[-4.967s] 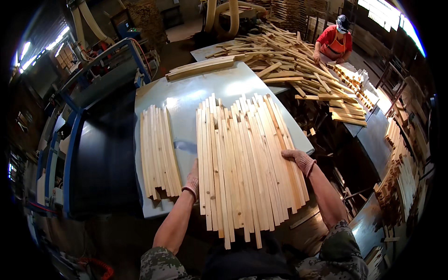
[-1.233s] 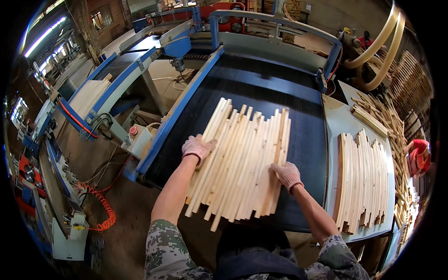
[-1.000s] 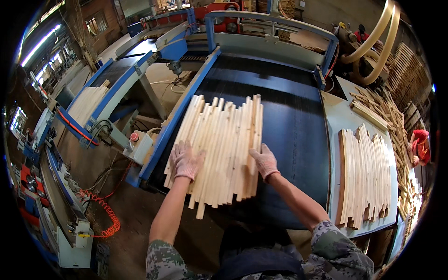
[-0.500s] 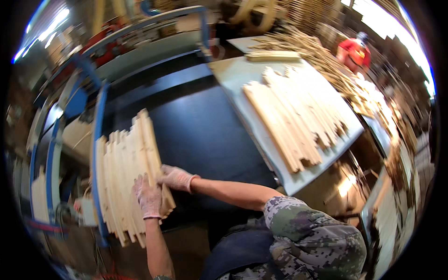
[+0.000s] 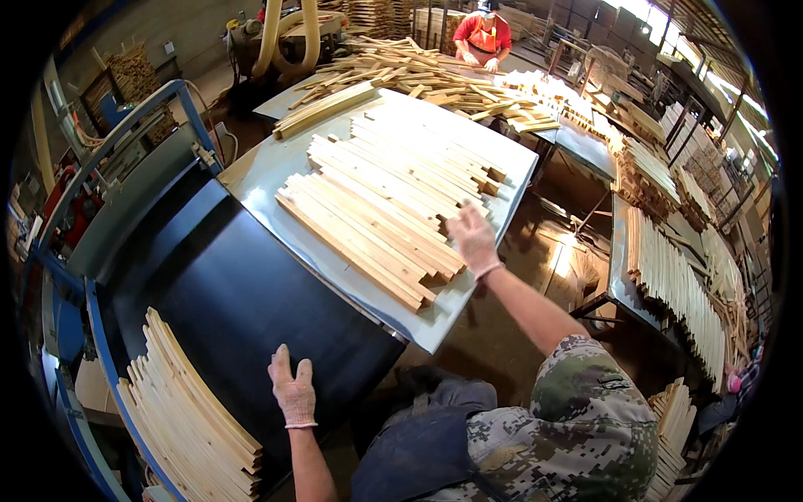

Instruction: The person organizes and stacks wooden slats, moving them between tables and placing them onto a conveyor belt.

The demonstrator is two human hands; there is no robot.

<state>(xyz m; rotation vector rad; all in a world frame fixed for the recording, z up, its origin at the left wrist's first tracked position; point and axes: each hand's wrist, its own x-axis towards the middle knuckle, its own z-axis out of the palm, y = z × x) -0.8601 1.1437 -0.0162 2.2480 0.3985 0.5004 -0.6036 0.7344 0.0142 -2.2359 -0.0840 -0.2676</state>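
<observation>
My left hand [image 5: 293, 390], in a pale knit work glove, hovers over the black conveyor belt [image 5: 251, 276] with its fingers apart and nothing in it. On the belt's left side lies a row of pale wooden strips [image 5: 180, 410], their ends uneven. My right hand [image 5: 473, 240], gloved as well, is at the near right ends of a second batch of wooden strips [image 5: 376, 222] spread side by side on a metal-topped table [image 5: 443, 322]. Its fingers are stretched out; whether they touch the strips I cannot tell.
A blue machine frame [image 5: 100, 335] borders the belt on the left. Behind the table lies a heap of loose wooden sticks [image 5: 418, 75], with a person in red [image 5: 483, 38] beyond it. To the right, another table carries rows of strips [image 5: 673, 284].
The view has swung right. Both hands have come off the strips on the belt; my right hand has moved across to those on the table, while my left is now over bare belt.
</observation>
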